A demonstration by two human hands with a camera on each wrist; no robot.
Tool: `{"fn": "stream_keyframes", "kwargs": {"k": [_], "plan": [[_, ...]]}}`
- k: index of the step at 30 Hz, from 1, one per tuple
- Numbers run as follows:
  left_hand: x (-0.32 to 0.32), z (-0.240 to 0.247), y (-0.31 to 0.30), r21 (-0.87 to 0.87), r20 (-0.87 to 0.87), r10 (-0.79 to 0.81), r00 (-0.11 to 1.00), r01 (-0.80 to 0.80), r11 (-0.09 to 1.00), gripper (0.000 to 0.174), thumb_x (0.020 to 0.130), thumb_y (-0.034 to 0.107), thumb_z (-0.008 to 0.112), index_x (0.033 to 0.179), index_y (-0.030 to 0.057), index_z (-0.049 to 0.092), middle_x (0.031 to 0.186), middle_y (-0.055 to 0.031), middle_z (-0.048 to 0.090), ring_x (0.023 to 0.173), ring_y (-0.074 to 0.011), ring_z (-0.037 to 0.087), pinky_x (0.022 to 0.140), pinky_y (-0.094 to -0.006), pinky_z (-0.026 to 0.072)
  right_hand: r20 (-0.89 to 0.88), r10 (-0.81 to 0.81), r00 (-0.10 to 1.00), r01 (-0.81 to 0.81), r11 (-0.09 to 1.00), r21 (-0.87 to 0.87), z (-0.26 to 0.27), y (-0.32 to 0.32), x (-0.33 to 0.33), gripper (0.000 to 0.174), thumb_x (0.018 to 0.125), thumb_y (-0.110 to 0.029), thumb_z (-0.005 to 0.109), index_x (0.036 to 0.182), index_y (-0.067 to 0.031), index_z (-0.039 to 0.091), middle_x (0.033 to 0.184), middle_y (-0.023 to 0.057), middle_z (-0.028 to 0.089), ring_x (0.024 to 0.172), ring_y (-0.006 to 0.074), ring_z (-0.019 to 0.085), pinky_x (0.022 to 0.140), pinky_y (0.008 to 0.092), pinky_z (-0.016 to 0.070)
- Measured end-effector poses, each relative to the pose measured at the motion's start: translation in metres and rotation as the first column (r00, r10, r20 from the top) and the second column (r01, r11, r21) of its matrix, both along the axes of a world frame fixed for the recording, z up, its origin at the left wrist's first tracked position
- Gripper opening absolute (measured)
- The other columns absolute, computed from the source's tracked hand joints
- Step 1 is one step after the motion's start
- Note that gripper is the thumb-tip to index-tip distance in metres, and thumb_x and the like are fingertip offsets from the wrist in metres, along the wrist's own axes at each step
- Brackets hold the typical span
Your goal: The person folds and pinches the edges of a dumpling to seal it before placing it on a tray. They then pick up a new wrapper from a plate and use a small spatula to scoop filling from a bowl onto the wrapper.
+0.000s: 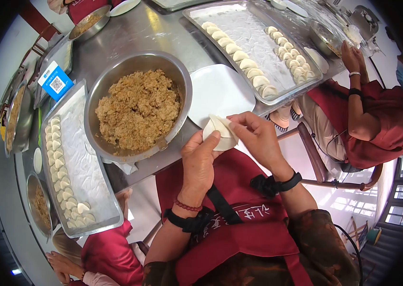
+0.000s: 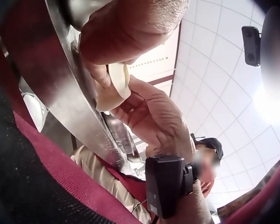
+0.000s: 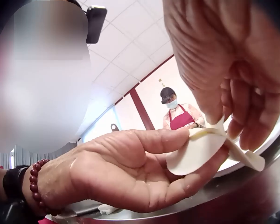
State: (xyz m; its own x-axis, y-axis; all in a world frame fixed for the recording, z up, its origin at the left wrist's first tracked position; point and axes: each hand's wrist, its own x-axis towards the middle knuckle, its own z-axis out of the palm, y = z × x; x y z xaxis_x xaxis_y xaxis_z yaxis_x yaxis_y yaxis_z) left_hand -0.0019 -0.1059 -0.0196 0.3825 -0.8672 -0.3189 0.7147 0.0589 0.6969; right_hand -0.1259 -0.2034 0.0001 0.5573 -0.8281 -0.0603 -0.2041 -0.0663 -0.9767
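Observation:
Pale, thin dumpling wrappers (image 1: pixel 225 142) are held up between both hands, just in front of the table edge. My left hand (image 1: pixel 198 159) grips them from the left, thumb lying over the near face. On the other side my right hand (image 1: pixel 261 140) pinches the upper edge between thumb and fingers. In the right wrist view the wrappers (image 3: pixel 196 156) show a rounded front layer, with another layer flaring out to the right. The left wrist view shows the dough (image 2: pixel 113 95) bent, with a gap between layers.
A steel bowl of brown minced filling (image 1: pixel 137 107) stands ahead on the left, beside a white board (image 1: pixel 221 95). Trays of folded dumplings lie left (image 1: pixel 80 148) and far right (image 1: pixel 258 28). A blue QR-code sign (image 1: pixel 56 82) stands left. People in red aprons sit on both sides.

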Motion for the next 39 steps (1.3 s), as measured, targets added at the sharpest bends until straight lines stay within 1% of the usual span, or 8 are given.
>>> {"fn": "stream_keyframes", "kwargs": {"k": [8,11,14,21,26,30,36,39], "plan": [[0.012,-0.003,-0.010,0.035,-0.051,0.067,0.996,-0.065,0.997,0.028,0.096,0.008,0.054,0.120,-0.0070,0.055,0.116,-0.0172,0.063,0.104,-0.0272,0.066,0.090,-0.0412,0.0565,0.301,-0.219,0.928,0.117,0.938,0.325,-0.008,-0.029,-0.021,0.019,0.097,-0.018,0.059,0.104,-0.0008,0.064,0.096,0.0028,0.066,0.086,0.0090,0.061,0.079,0.0258,0.0502],[0.013,-0.001,-0.019,0.006,-0.041,0.101,0.994,-0.101,0.995,0.028,0.096,0.008,0.053,0.120,-0.0071,0.053,0.118,-0.0182,0.062,0.105,-0.0276,0.065,0.092,-0.0426,0.0558,0.421,-0.227,0.878,0.024,0.900,0.435,-0.005,-0.037,-0.029,0.021,0.099,-0.020,0.057,0.107,-0.0008,0.061,0.102,0.0065,0.067,0.091,0.0140,0.065,0.086,0.0323,0.0529],[0.013,0.000,-0.027,-0.073,-0.059,0.123,0.991,-0.127,0.989,0.035,0.098,0.007,0.051,0.127,-0.0108,0.047,0.125,-0.0246,0.057,0.113,-0.0350,0.061,0.098,-0.0481,0.0522,0.482,-0.255,0.838,-0.031,0.860,0.509,0.002,-0.036,-0.029,0.021,0.099,-0.019,0.056,0.109,-0.0012,0.059,0.106,0.0080,0.066,0.094,0.0158,0.065,0.089,0.0351,0.0532],[0.017,0.016,0.000,-0.020,-0.274,-0.136,0.952,0.136,0.991,0.042,0.100,0.017,0.048,0.126,-0.0164,0.043,0.123,-0.0302,0.055,0.109,-0.0466,0.060,0.095,-0.0529,0.0526,0.547,-0.170,0.820,-0.147,0.860,0.489,-0.001,-0.026,-0.025,0.021,0.099,-0.020,0.056,0.110,-0.0024,0.059,0.107,0.0073,0.066,0.095,0.0158,0.065,0.088,0.0350,0.0531],[0.019,0.012,0.034,0.039,-0.405,-0.291,0.867,0.335,0.942,0.052,0.101,0.027,0.049,0.127,-0.0169,0.042,0.126,-0.0342,0.052,0.108,-0.0495,0.060,0.093,-0.0548,0.0527,0.405,-0.081,0.911,-0.101,0.908,0.408,0.009,-0.008,-0.010,0.020,0.098,-0.019,0.058,0.110,-0.0024,0.059,0.104,0.0063,0.066,0.093,0.0140,0.064,0.085,0.0320,0.0534],[0.009,0.013,0.045,-0.021,-0.222,-0.235,0.946,0.236,0.971,0.043,0.100,0.022,0.055,0.129,-0.0085,0.048,0.125,-0.0259,0.058,0.121,-0.0439,0.055,0.101,-0.0545,0.0469,0.441,-0.046,0.896,-0.190,0.859,0.475,0.018,0.012,0.004,0.020,0.098,-0.018,0.060,0.110,-0.0025,0.060,0.103,0.0060,0.066,0.093,0.0131,0.064,0.082,0.0299,0.0535],[0.005,0.007,0.052,-0.045,-0.116,-0.028,0.993,0.023,0.999,0.027,0.096,0.010,0.060,0.119,-0.0031,0.055,0.116,-0.0146,0.063,0.110,-0.0267,0.062,0.097,-0.0448,0.0508,0.457,-0.067,0.887,-0.234,0.788,0.569,0.013,0.022,0.010,0.022,0.098,-0.020,0.060,0.110,-0.0021,0.059,0.105,0.0065,0.065,0.094,0.0140,0.063,0.085,0.0312,0.0534],[0.004,0.011,0.055,-0.016,-0.064,0.054,0.996,-0.055,0.998,0.020,0.096,0.009,0.060,0.110,-0.0046,0.060,0.105,-0.0122,0.066,0.096,-0.0189,0.065,0.086,-0.0343,0.0548,0.443,-0.056,0.895,-0.234,0.786,0.572,0.012,0.026,0.011,0.023,0.098,-0.021,0.059,0.110,-0.0020,0.059,0.106,0.0064,0.065,0.094,0.0143,0.063,0.086,0.0318,0.0531]]}}
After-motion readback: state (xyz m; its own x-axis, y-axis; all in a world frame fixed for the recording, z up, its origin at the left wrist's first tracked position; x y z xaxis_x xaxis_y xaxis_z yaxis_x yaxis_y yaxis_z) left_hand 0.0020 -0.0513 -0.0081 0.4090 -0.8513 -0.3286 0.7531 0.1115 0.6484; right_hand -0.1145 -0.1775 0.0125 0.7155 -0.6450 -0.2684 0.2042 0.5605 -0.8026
